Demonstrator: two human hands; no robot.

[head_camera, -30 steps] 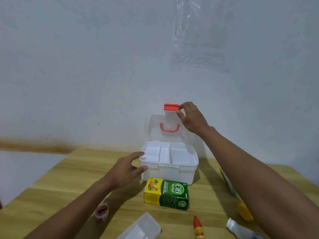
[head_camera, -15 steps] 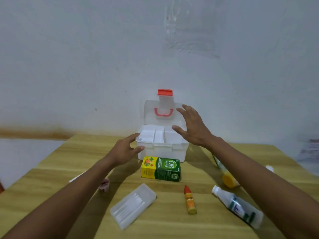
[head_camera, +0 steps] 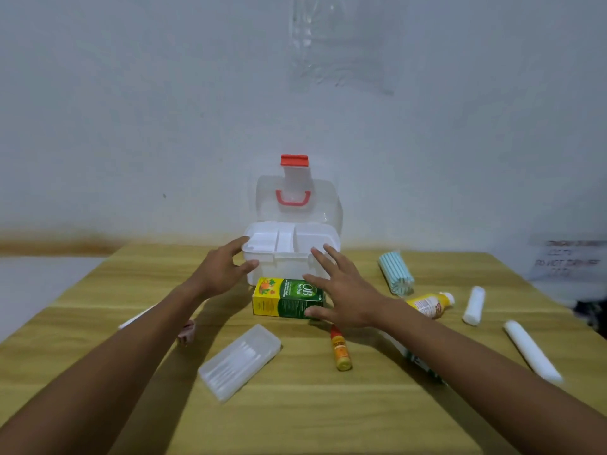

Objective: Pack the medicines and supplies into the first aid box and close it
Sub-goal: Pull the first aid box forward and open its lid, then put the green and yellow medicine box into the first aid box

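Swab case (head_camera: 239,361), clear plastic, logged nearest, lying flat and slantwise on desk (head_camera: 312,415). Just right of it, found small orange bottle (head_camera: 340,351) with red tip, lying down. Far right: long white roll (head_camera: 530,351). Noted white bottle (head_camera: 417,357) mostly hidden under right forearm, and small pinkish item (head_camera: 188,333) partly under left forearm; could not identify it.

Farther back, recorded green-and-yellow medicine carton (head_camera: 285,298) lying on its side, just in front of first aid box (head_camera: 289,270). Right hand (head_camera: 345,293) over carton's right end, fingers straight and spread, gripping nothing; contact with carton could not be judged. Left hand (head_camera: 220,270) at box's left front corner, forefinger on rim, thumb against front wall, fingers loosely bent and not wrapped round it.

To right of box, lying well apart from it: striped blue-white bundle (head_camera: 395,274), yellow bottle (head_camera: 430,303), short white roll (head_camera: 474,305).

Box stood open at desk's far edge against wall: divided white tray (head_camera: 285,239) on top, clear lid (head_camera: 325,205) upright, red handle (head_camera: 293,198), red latch (head_camera: 294,160) uppermost.
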